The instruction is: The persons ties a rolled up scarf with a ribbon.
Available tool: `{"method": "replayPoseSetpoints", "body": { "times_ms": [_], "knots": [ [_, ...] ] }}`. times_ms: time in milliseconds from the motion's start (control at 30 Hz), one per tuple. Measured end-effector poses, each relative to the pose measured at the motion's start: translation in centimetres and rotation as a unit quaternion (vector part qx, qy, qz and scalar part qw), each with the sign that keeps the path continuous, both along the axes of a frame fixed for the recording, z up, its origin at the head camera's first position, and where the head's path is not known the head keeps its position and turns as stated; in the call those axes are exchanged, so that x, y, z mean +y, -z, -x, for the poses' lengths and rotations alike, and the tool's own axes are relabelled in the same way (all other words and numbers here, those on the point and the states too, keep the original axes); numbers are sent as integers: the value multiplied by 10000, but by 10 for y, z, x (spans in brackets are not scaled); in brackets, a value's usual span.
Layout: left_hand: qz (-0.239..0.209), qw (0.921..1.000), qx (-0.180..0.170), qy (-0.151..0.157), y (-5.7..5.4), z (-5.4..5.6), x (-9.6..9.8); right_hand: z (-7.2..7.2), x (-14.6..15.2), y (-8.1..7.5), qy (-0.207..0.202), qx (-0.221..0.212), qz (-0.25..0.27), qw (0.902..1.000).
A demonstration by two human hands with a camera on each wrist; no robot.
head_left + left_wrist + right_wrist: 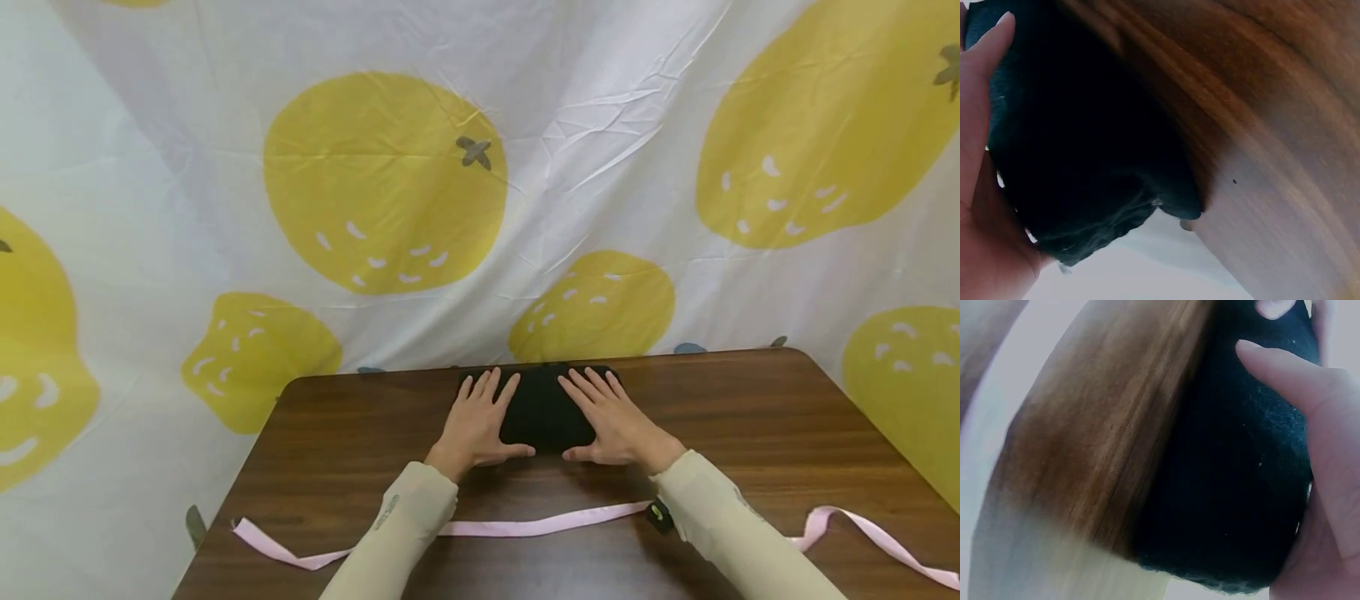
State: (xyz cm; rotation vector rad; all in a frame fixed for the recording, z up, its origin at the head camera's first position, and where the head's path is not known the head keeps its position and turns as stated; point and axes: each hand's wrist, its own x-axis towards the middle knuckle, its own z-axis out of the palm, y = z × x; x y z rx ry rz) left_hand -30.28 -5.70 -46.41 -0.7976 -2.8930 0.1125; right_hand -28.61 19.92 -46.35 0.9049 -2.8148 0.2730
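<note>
A black, fabric-covered block (546, 408), perhaps folded cloth, lies by the table's far edge. My left hand (477, 423) rests on its left side, fingers spread and straight, thumb along the near edge. On the opposite side, my right hand (613, 419) presses down in the same way. In the left wrist view the black fabric (1091, 137) has a wrinkled, uneven end, and the left thumb (997, 47) lies over it. Bits of lint speckle the fabric (1229, 469) in the right wrist view, beside the right thumb (1279, 369). Its underside is hidden.
A long pink ribbon (525, 527) stretches across the brown wooden table (360, 442), passing beneath both forearms. Its right end (877, 533) curls near the table's right side. Behind the table hangs a white cloth (187, 208) printed with yellow lemons.
</note>
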Motion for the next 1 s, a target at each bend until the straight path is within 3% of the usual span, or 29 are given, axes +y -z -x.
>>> {"method": "replayPoseSetpoints", "body": {
  "times_ms": [400,633,1000],
  "knots": [
    [268,9986,435,154,9,13,-2,14,2,4,53,-457,23,9989],
    [463,9968,627,193,8,22,-1,23,0,4,102,-499,-186,9985],
    [462,9974,538,98,9,31,1,34,1,6,119,-520,-278,9982]
  ]
}}
